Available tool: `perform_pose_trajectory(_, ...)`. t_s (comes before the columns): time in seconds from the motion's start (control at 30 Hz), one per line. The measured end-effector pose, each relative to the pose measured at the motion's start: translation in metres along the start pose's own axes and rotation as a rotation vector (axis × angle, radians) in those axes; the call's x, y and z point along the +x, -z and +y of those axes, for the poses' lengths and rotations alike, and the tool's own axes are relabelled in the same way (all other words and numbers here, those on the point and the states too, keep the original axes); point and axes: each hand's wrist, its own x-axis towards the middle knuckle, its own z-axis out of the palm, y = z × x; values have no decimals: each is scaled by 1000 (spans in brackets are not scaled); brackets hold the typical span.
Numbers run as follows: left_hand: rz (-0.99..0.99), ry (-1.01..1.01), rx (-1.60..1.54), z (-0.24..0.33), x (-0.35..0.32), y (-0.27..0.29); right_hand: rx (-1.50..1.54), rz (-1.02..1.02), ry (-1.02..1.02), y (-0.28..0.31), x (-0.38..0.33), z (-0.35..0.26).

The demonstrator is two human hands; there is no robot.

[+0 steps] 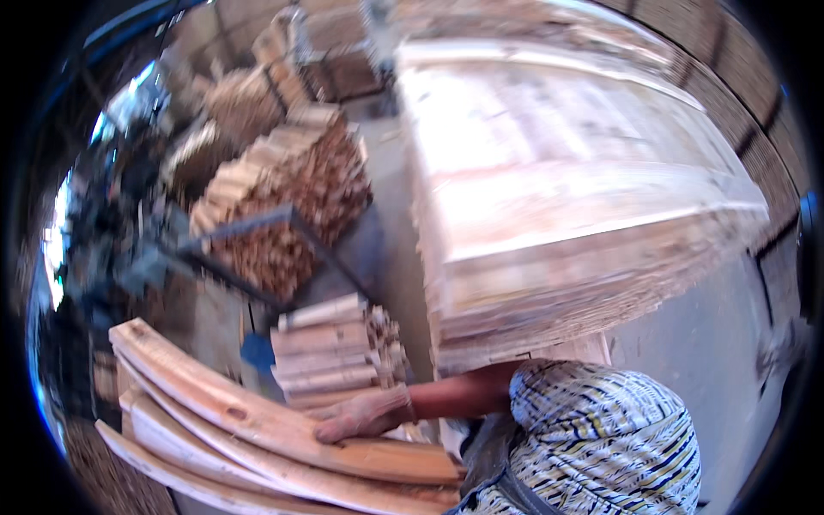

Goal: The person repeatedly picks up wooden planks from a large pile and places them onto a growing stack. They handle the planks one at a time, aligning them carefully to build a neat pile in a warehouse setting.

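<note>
Hand in view: one gloved hand (365, 416) reaches from the patterned sleeve (601, 438) at the lower right of the frame toward the lower left; which of the person's hands it is cannot be told for certain, though it reads as the right arm crossing over. The other hand is out of view.

Fingers: spread flat and pressing down, not curled around anything; the fingertips (330, 432) lie on the top plank.

Planks: a loose stack of long wooden planks (223, 408) fills the lower left of the frame, fanned out so their ends do not line up; the top one lies directly under the palm.

Position to fingers: the plank's long edge runs under the fingers, most of its length stretching to the upper left of them.

Risk: with only a flat press and no grip, the top plank could slide or pivot off the fanned stack.

Risk, second: rough edges could snag the glove.

Nearby: a bundle of short wood pieces (339, 348) just above the hand; a tall veneer stack (558, 197) in the centre and upper right.
</note>
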Motion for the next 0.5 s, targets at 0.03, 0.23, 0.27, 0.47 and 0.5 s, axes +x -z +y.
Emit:
perform_pose_trajectory(0.03,-61,-9,21,22,12,-11,-31,20,54,-5,0,-18)
perform_pose_trajectory(0.23,-342,-188,33,118,45,-88,-445,319,346,-38,-17,-145)
perform_pose_trajectory(0.27,-379,-220,21,128,47,-104,-198,191,343,-44,-22,-163)
perform_pose_trajectory(0.47,-714,-361,-75,178,12,-225,47,336,615,-82,-111,-270)
perform_pose_trajectory(0.5,-791,-369,-100,179,-2,-249,99,358,595,-88,-144,-282)
